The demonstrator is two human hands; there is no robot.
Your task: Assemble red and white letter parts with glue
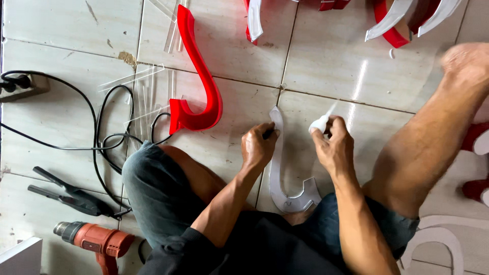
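Note:
I sit on a tiled floor with a curved clear acrylic letter piece (277, 173) lying between my knees. My left hand (258, 145) rests on its upper left edge, fingers closed on a small dark tool. My right hand (333, 147) hovers just right of the piece, gripping a small white squeeze bottle (321, 122) whose thin nozzle points up and right. A red hook-shaped letter shell (199, 81) lies on the floor up and left of my left hand.
More red and white letter parts (392, 23) lie along the top edge and at the right (476, 147). Clear acrylic strips (133, 77), black cables (97, 130), black pliers (71, 196), an orange heat gun (99, 242) and a power strip (20, 85) lie at the left.

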